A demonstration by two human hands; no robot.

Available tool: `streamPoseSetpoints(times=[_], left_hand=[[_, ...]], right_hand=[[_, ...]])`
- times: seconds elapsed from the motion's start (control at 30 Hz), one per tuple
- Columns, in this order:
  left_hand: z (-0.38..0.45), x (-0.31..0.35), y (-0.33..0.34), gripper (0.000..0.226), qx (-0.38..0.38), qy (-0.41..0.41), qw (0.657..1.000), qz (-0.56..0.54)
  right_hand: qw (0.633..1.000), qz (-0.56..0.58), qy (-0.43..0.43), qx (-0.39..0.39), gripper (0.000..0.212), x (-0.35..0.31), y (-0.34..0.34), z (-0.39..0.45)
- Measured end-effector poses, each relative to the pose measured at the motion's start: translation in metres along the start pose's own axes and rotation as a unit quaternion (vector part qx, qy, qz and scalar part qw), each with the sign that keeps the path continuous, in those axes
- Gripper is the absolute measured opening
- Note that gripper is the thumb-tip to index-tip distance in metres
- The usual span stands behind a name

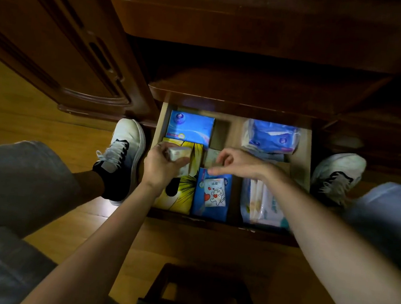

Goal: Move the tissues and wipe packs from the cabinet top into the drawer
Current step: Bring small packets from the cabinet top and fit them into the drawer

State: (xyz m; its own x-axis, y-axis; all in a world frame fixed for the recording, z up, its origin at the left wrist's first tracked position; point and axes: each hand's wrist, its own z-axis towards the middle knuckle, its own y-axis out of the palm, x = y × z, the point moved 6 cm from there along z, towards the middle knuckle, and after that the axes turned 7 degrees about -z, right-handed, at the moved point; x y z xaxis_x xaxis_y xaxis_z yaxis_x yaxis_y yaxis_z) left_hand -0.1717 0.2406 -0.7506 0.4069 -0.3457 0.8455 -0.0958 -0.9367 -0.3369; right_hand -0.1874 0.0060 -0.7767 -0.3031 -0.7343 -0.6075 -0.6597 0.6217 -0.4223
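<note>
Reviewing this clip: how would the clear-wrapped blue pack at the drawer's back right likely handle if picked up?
The blue pack looks soft: its clear wrapper bulges and wrinkles, so it would probably sag or squash rather than stay stiff. Its glossy film may be somewhat slippery. It seems light for its bulk, and lying flat in the drawer it is unlikely to roll.

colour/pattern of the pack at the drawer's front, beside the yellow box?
Blue pack, white panel with cartoon cat and red hearts; head view.
</note>
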Motion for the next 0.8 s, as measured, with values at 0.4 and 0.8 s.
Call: streamPoseSetpoints(times=[0.4, 0.8], left_hand=[[0.001, 0.0, 0.003, 0.045, 0.01, -0.035, 0.997, -0.068], [0.006, -0.021, 0.01, 0.031, -0.031, -0.113, 0.989, -0.095]], right_hand=[[1.0, 0.008, 0.027, 0.0, 0.031, 0.017, 0.001, -0.004], [0.971, 0.137, 0.058, 0.186, 0.037, 0.048, -0.033, 0.02]])
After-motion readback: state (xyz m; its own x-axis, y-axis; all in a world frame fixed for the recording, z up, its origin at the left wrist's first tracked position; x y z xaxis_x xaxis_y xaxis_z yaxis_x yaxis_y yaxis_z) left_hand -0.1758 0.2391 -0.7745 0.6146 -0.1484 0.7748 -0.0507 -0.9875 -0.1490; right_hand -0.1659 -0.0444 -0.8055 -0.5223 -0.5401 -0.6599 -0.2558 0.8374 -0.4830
